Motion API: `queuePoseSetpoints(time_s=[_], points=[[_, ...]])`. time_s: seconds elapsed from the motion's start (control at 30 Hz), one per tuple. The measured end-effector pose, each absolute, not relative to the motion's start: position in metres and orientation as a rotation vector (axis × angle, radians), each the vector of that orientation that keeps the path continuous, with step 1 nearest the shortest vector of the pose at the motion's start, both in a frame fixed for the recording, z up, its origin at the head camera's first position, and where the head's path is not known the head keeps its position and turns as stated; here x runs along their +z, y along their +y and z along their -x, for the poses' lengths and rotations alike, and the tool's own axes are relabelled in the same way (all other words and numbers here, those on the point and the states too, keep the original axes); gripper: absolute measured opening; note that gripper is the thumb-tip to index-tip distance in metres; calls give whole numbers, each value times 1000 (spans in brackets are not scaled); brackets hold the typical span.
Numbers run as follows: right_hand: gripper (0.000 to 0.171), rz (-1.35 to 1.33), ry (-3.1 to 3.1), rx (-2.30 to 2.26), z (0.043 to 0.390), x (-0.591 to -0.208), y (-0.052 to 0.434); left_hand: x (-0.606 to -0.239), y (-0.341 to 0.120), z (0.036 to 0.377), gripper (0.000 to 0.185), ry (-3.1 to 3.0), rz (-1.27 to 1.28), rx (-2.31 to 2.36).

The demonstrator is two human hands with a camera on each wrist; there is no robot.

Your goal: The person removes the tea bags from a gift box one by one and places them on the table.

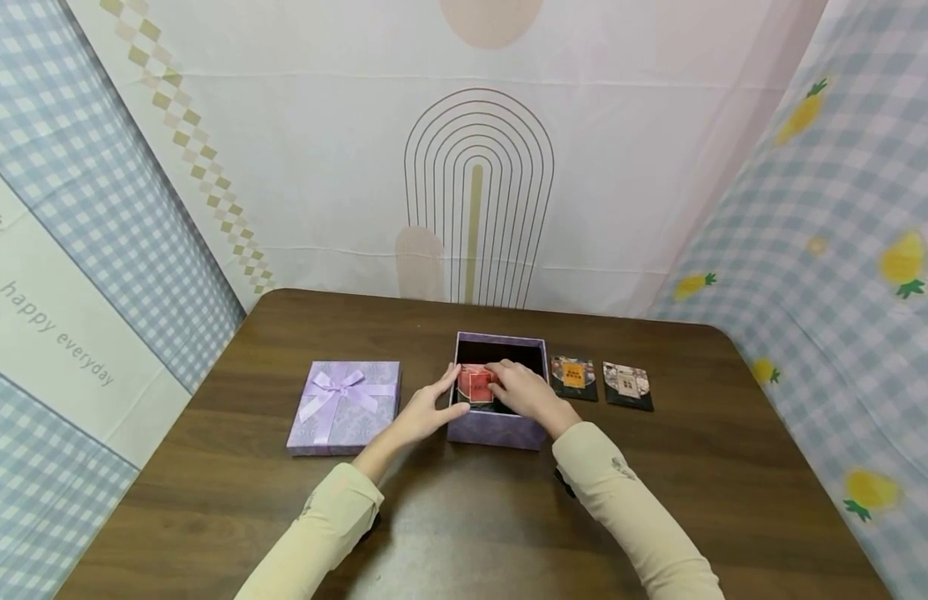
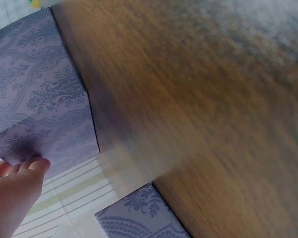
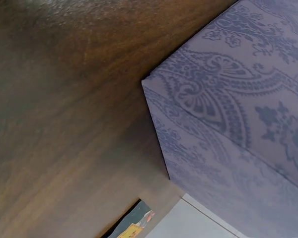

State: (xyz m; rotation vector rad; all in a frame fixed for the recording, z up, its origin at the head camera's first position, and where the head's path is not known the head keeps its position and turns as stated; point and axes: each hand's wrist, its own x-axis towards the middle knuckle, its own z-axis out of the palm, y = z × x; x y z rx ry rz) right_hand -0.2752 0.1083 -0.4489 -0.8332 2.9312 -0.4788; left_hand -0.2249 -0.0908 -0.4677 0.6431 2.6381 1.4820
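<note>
A purple patterned gift box (image 1: 496,432) stands uncovered at mid-table, its inside black. In it lies a red square packet (image 1: 481,387) with a framed label, toward the left wall. My left hand (image 1: 425,410) holds the box's left side; in the left wrist view its fingertips (image 2: 36,164) rest on the outer wall near the rim. Reaching in over the right wall, my right hand (image 1: 526,390) has its fingers on the packet's right part. That hand does not show in the right wrist view, where the box's outer walls (image 3: 223,94) fill the right side.
Left of the box lies its purple lid (image 1: 359,422) with a ribbon bow. Two dark, colourful packets lie to the right, one with an orange label (image 1: 574,377), the other with a pale label (image 1: 627,386). Behind the brown table (image 1: 464,517) hangs a patterned cloth (image 1: 321,167).
</note>
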Motion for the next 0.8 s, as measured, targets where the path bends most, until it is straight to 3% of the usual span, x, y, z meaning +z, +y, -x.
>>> queuePoseSetpoints(time_s=[0.27, 0.47, 0.8], points=[[40, 782, 2930, -266, 277, -451, 106, -467, -91, 225, 66, 2637, -646, 1482], [30, 714, 2889, -153, 278, -451, 105, -466, -91, 225, 67, 2623, -652, 1481], [23, 726, 2860, -268, 278, -451, 105, -467, -91, 224, 67, 2626, -660, 1495]])
